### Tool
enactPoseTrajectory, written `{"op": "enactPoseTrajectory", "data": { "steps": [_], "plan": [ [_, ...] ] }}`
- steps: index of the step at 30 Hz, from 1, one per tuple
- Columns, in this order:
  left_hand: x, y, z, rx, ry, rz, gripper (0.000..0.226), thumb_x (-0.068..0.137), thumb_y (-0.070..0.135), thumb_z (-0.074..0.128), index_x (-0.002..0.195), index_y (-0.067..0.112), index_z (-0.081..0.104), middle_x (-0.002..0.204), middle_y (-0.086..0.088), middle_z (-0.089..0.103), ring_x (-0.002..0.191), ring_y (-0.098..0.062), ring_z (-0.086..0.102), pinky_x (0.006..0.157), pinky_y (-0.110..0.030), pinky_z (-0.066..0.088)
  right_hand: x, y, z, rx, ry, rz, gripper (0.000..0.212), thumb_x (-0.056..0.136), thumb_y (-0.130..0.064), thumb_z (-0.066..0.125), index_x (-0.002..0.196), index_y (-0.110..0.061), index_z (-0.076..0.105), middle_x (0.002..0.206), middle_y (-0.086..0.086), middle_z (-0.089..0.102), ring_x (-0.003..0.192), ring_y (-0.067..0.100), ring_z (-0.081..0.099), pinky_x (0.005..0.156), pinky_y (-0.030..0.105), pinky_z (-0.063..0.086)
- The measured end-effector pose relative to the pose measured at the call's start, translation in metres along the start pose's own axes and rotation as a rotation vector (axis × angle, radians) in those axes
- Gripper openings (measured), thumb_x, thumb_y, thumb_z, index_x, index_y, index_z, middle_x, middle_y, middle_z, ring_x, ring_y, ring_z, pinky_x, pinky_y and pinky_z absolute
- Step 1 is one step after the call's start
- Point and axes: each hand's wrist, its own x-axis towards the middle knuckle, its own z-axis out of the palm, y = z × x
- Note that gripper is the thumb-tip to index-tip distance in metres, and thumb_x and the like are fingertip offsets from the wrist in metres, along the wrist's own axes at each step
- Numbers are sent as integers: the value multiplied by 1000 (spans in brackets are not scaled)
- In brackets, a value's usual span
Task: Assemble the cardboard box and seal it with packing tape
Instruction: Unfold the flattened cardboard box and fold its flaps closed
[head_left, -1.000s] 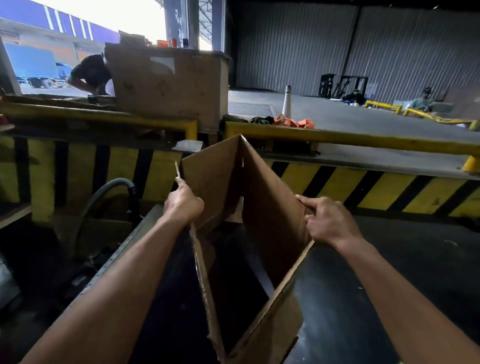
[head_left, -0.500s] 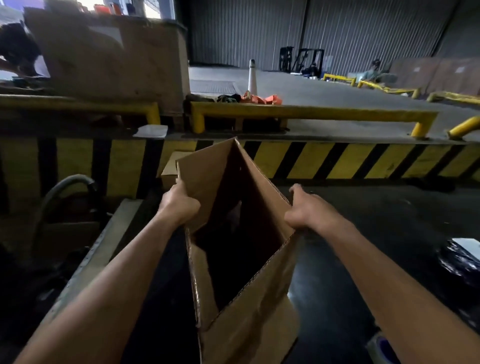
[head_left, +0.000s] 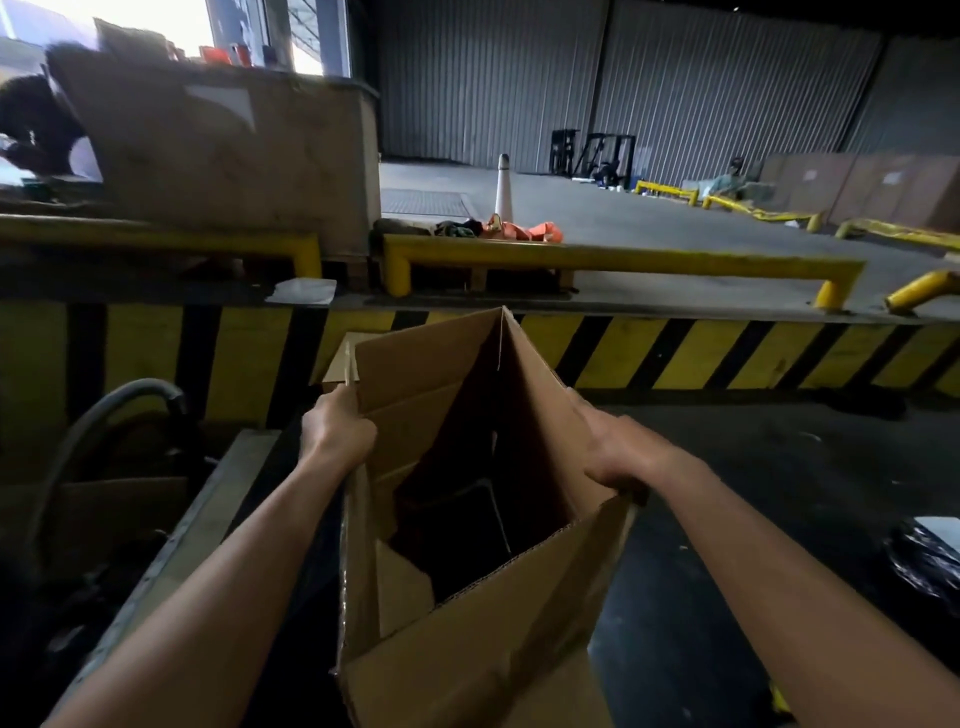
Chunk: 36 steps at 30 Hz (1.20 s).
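A brown cardboard box (head_left: 540, 410) stands open in front of me, its walls spread into a rough diamond with the dark inside showing. My left hand (head_left: 337, 428) grips the top edge of the left wall near its corner. My right hand (head_left: 613, 454) grips the top edge of the right wall where it meets the near panel. The near panel (head_left: 483, 639) folds toward me at the bottom of the view. No packing tape shows in this view.
A yellow-and-black striped dock edge (head_left: 675, 353) with yellow rails (head_left: 597, 257) runs behind the box. A large cardboard crate (head_left: 218, 150) stands at the back left, with a person (head_left: 31, 124) beside it. A grey hose (head_left: 104, 415) arches at left; a black wrapped bundle (head_left: 924, 556) lies at right.
The box has been pulled wider open, from a narrow wedge to a squarer shape. My right hand moved from the wall's outer face to gripping its top edge. My view turned slightly.
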Motion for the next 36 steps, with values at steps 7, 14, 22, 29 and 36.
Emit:
{"op": "enactPoseTrajectory", "data": {
  "steps": [7, 14, 22, 29, 36],
  "plan": [
    [-27, 2, -20, -68, -243, -37, 86, 94, 5, 59, 163, 24, 11, 110, -2, 59, 98, -22, 61, 76, -36, 53, -23, -5, 23, -18, 94, -1, 99, 94, -7, 55, 153, -39, -17, 89, 5, 58, 69, 17, 65, 57, 29, 56],
    [-56, -27, -25, -94, -248, -40, 61, 90, 5, 61, 142, 28, 41, 128, -9, 64, 107, -25, 66, 92, -49, 58, -13, 9, 20, 76, 85, -33, 95, 93, -10, 57, 153, -44, -8, 92, 4, 56, 68, 20, 64, 52, 30, 51],
    [-51, -24, -15, -227, -265, -9, 77, 82, 12, 62, 151, 39, 39, 116, -5, 70, 93, -27, 74, 74, -49, 65, 19, 33, 9, 169, 123, -27, 76, 98, -17, 56, 154, -37, 9, 123, 14, 59, 90, 23, 63, 71, 36, 54],
    [-49, -4, -3, -201, -96, 35, 55, 91, 3, 57, 139, 31, 56, 97, 3, 69, 81, -16, 68, 57, -28, 52, 0, 48, 3, 92, 69, -38, 87, 96, -8, 52, 153, -49, 2, 128, 9, 58, 90, 24, 69, 68, 37, 61],
    [-39, 3, 1, -107, -115, -11, 75, 90, 8, 57, 157, 31, 35, 122, -7, 67, 88, -20, 67, 63, -33, 55, -53, 63, 12, 131, 20, -9, 93, 94, -5, 53, 153, -50, -3, 103, 1, 57, 73, 18, 66, 55, 28, 57]
  ]
}}
